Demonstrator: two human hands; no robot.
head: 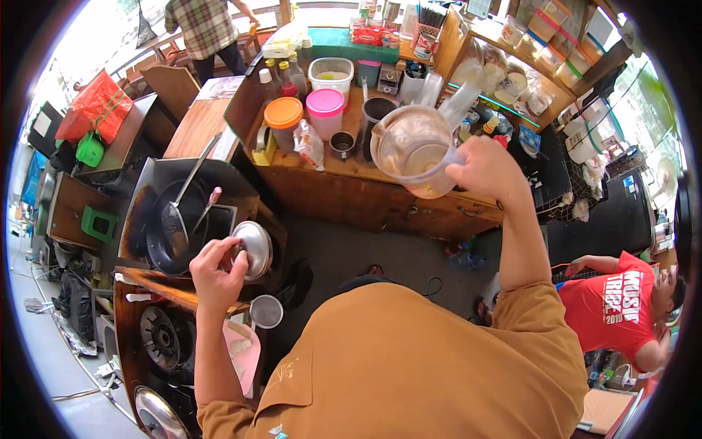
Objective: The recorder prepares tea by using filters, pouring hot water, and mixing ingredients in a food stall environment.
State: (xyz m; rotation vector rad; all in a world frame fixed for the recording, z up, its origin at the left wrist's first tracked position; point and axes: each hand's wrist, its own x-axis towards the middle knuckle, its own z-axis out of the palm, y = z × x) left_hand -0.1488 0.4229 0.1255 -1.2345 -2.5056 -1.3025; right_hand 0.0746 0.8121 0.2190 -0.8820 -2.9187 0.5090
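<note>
My right hand (490, 167) grips the handle of a translucent plastic pitcher (411, 137), raised in front of the wooden counter. The pitcher is tilted, and its inside looks stained brown. Over to the left, my left hand (219, 269) pinches the dark knob of a round metal lid (256, 249). Whether the lid rests on a pot or hangs free cannot be told. Beside that hand, a black wok (175, 225) sits on the stove with a long-handled metal spatula (196, 170) in it. A mesh strainer (266, 311) lies below the lid.
On the wooden counter (329, 189) stand an orange-lidded jar (283, 118), a pink-lidded container (324, 112), a metal mug (343, 145) and a tall dark pot (378, 110). A gas burner (164, 336) is at lower left. A person in red (614, 307) is at right; another (203, 27) stands beyond the counter.
</note>
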